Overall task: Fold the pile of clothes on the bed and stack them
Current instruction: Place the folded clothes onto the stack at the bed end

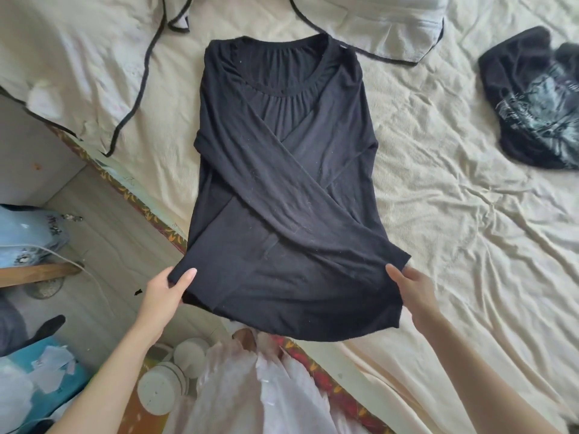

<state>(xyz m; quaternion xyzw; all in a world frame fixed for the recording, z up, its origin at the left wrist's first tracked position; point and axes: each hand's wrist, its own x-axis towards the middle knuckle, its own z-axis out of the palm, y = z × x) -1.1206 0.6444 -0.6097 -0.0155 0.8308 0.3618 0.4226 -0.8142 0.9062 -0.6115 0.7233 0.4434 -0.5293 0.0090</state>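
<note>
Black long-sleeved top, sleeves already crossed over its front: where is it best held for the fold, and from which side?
By the two hem corners, from the near edge of the bed. The black top lies flat, neckline far, hem towards the person. The left hand and right hand already pinch those corners, so lifting the hem towards the collar would probably halve it cleanly.

The black top [282, 170] is a soft, matt knit cloth with fine lint specks on it and a ribbed neckband. The bed sheet [454, 214] is cream woven cloth, matt and heavily creased. The pillowcase [78, 57] is pale cloth edged with dark piping. The dark shirt [532, 101] is matt cloth with a faded grey print. The floor [103, 239] looks smooth and dull. The wooden plank [37, 272] has a plain brown finish.
</note>
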